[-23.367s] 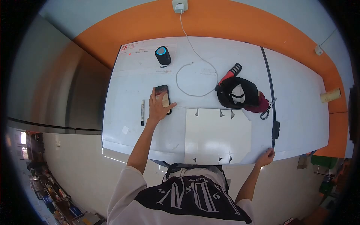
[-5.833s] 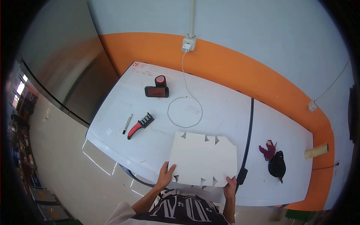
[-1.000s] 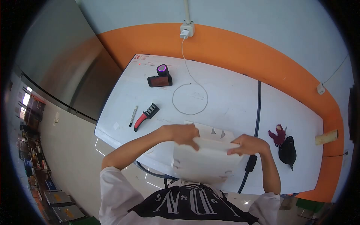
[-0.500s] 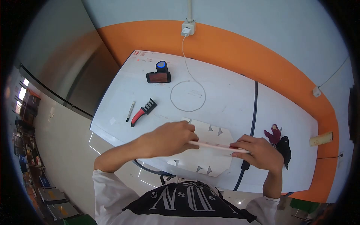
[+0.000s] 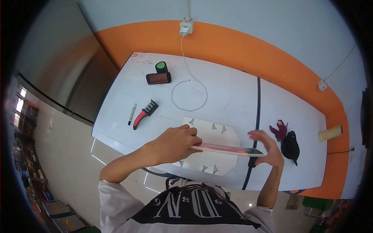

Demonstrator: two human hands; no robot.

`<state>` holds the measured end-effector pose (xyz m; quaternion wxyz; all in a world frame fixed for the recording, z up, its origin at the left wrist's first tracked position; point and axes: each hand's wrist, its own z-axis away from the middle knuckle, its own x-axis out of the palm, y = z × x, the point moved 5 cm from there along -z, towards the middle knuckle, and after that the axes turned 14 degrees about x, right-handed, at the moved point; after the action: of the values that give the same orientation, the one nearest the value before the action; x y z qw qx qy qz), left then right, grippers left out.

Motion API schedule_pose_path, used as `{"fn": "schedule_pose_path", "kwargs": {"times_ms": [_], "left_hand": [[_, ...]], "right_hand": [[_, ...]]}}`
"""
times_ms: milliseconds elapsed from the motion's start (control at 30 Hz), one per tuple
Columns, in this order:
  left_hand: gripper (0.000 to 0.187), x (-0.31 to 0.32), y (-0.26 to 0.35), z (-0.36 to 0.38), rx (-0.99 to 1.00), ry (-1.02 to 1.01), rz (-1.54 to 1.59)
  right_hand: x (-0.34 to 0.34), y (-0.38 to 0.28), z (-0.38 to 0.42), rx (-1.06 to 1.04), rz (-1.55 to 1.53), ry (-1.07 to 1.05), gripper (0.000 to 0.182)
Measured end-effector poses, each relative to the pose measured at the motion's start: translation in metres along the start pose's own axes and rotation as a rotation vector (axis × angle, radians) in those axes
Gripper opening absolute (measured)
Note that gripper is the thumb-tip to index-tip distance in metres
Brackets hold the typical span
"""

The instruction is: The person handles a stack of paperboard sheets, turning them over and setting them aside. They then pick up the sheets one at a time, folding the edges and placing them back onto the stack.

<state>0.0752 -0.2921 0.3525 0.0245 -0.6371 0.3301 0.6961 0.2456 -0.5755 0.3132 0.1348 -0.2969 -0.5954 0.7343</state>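
My left hand is closed on the left end of a thin flat piece, seen nearly edge-on, with a white edge and a pink printed face. At its other end my right hand is open, thumb and fingers spread around the dark-tipped corner and slightly blurred. Below the piece, a pale cut sheet with several curved notches lies on the white table, partly covered by my left hand. To the left rests a red and black knife sharpener, beside a marker pen.
A black device with a green light stands at the back, behind a small dark screen. A white cable loops over the table from a wall plug. On the right lie a maroon item and a black one.
My right hand has let go of the flat piece's right end and spread its fingers. The piece has tipped, showing more of its printed face. The device's light went from blue to green.
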Motion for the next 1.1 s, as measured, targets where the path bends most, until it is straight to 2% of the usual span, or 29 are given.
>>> {"fn": "schedule_pose_path", "kwargs": {"times_ms": [33,100,133,167,233,267,333,400,433,500,533,567,600,633,667,733,767,833,1000,1067,1100], "left_hand": [[0.033,0.000,0.000,0.000,0.001,0.000,-0.007],[0.035,0.001,0.000,0.001,0.001,-0.023,0.038],[0.035,-0.001,0.000,0.000,-0.003,-0.022,0.032],[0.039,-0.001,0.001,-0.001,-0.018,-0.039,0.039],[0.043,-0.004,0.004,0.001,-0.039,-0.065,0.050],[0.050,-0.007,0.007,0.003,-0.042,-0.116,0.059],[0.057,-0.014,-0.003,0.009,-0.048,-0.165,0.065],[0.091,-0.027,-0.033,0.030,0.152,0.044,0.497],[0.091,-0.023,-0.054,0.040,0.153,0.043,0.497],[0.123,-0.008,-0.101,0.061,0.240,0.133,0.841],[0.138,0.018,-0.122,0.074,0.154,0.005,0.790],[0.138,0.030,-0.118,0.072,0.162,0.005,0.776],[0.128,0.051,-0.112,0.069,0.097,-0.103,0.701],[0.119,0.065,-0.106,0.063,0.028,-0.212,0.635],[0.119,0.068,-0.104,0.054,0.028,-0.208,0.637],[0.090,0.067,-0.105,0.042,-0.108,-0.127,0.665],[0.090,0.068,-0.111,0.042,-0.115,-0.107,0.665],[0.065,0.074,-0.120,0.040,-0.050,-0.147,0.650],[0.069,0.071,-0.115,0.026,-0.133,-0.233,0.740],[0.067,0.072,-0.114,0.024,-0.136,-0.230,0.716],[0.062,0.075,-0.115,0.026,-0.115,-0.214,0.740]], "right_hand": [[0.005,0.009,0.003,-0.006,0.000,0.003,0.087],[0.027,0.041,0.008,0.240,0.171,-0.125,0.093],[0.034,0.052,0.010,0.239,0.208,-0.091,0.076],[0.037,0.061,0.009,0.235,0.207,-0.095,0.076],[0.044,0.064,0.008,0.220,0.275,-0.042,0.051],[0.047,0.060,0.008,0.148,0.361,-0.022,0.040],[0.046,0.054,0.008,0.135,0.376,-0.064,0.041],[0.047,0.055,0.007,0.129,0.392,-0.104,0.043],[0.046,0.059,0.006,0.149,0.387,-0.101,0.044],[0.045,0.059,0.007,0.166,0.383,-0.088,0.045],[0.047,0.057,0.008,0.191,0.403,-0.086,0.044],[0.046,0.054,0.004,0.212,0.423,-0.080,0.045],[0.043,0.051,-0.001,0.204,0.425,-0.071,0.045],[0.043,0.054,-0.003,0.289,0.432,-0.114,0.047],[0.043,0.057,-0.006,0.373,0.443,-0.162,0.049],[0.036,0.071,-0.014,0.318,0.479,-0.234,0.049],[0.032,0.077,-0.020,0.264,0.508,-0.300,0.048],[0.035,0.077,-0.032,0.264,0.461,-0.332,0.049],[0.038,0.082,-0.035,0.366,0.440,-0.381,0.055],[0.039,0.082,-0.036,0.232,0.203,-0.437,0.060],[0.038,0.075,-0.035,0.230,0.200,-0.434,0.060]]}}
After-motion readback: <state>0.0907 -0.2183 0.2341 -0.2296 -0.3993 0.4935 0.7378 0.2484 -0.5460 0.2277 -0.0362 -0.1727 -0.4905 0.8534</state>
